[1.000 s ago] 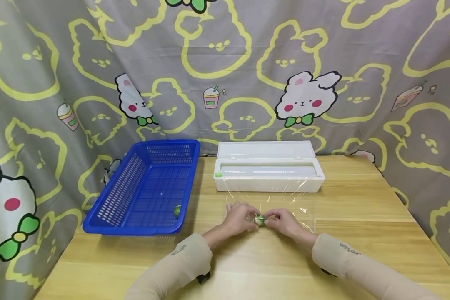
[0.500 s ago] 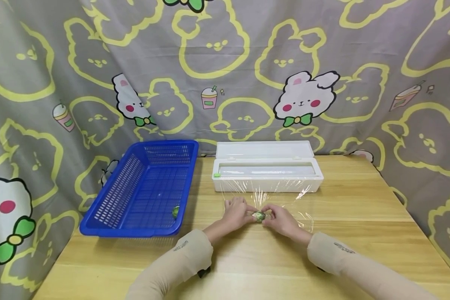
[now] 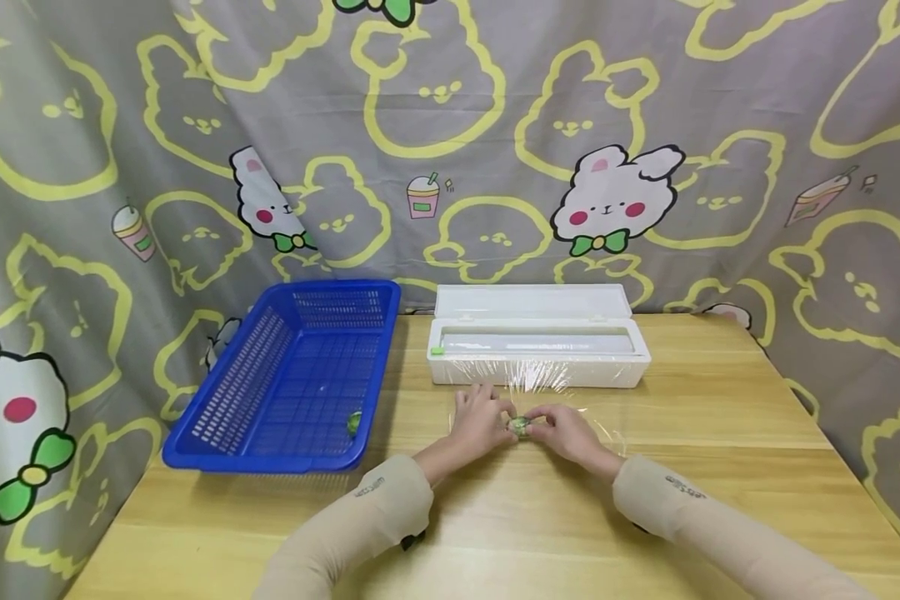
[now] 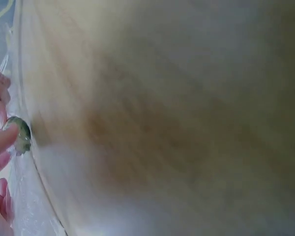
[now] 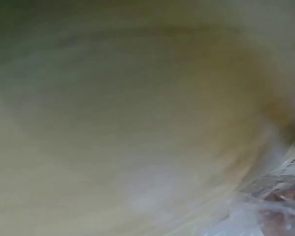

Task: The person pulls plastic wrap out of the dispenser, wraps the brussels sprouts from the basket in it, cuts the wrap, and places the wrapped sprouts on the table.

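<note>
Between both hands a small round green vegetable [image 3: 519, 427] lies on a sheet of clear cling film [image 3: 555, 400], near the front edge of the film. The left hand [image 3: 482, 421] pinches it from the left, the right hand [image 3: 566, 433] from the right. The film bunches around the vegetable, with shiny creases fanning toward the box. In the left wrist view fingertips press on the film-covered vegetable [image 4: 22, 135]. Crumpled film [image 5: 250, 211] covers part of the hand at the lower right corner of the right wrist view.
Behind the hands stands a white cling film box [image 3: 540, 371], lid up, film running out over its front. A blue plastic basket [image 3: 270, 462] on the left holds another green piece [image 3: 354, 423]. The wooden table [image 3: 525, 517] backs onto a patterned curtain [image 3: 487, 100].
Both hands have rolled the vegetable slightly away from the person, toward the box. The film has gathered around it and its creases have drawn in toward the middle.
</note>
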A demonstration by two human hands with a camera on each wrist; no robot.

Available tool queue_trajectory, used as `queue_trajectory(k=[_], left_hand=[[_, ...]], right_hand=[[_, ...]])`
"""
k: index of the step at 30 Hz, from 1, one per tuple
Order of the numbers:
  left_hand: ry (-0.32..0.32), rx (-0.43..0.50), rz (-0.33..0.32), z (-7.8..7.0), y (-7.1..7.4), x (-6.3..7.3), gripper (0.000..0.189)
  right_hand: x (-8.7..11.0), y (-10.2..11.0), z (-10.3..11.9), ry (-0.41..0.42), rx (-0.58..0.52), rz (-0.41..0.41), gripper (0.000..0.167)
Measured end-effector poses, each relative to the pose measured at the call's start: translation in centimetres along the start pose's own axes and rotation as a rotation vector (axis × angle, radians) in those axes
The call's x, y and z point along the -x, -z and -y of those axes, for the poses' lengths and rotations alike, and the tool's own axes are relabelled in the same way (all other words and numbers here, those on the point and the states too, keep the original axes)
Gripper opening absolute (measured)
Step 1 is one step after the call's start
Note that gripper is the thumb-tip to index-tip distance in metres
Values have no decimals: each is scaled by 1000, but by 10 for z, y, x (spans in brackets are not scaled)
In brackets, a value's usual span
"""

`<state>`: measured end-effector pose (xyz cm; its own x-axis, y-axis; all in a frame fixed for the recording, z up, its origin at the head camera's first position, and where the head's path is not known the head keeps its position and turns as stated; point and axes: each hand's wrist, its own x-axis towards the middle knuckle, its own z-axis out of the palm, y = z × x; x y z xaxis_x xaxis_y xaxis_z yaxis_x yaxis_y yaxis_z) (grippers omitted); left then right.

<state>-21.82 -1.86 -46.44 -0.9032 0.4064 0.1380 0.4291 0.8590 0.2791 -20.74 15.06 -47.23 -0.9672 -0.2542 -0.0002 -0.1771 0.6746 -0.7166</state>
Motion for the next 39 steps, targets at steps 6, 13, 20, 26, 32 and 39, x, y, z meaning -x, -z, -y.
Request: queue_trajectory(k=[6,13,20,26,32,39], left_hand=[[23,-26,-1,0,0,-2,28],[12,-86,1,6,0,-6,25],[17,-82,14,9,-2,-9,30],[12,-86,-17,10,-2,-9,29],[48,-112,-29,11,-2,-12,18],[62,-119,-45,12,-3,-14,17]], right_hand=[[-3,-1,1,-5,-23,-16,31],[-9,-5,4,51,-56,-61,32],[-14,-6,5,13,-19,-43,25],[-15,-3,4,5,52,-61,25],[-22,-1,2,23,54,-35,26],[-26,1,-1,2,28,-47,36]])
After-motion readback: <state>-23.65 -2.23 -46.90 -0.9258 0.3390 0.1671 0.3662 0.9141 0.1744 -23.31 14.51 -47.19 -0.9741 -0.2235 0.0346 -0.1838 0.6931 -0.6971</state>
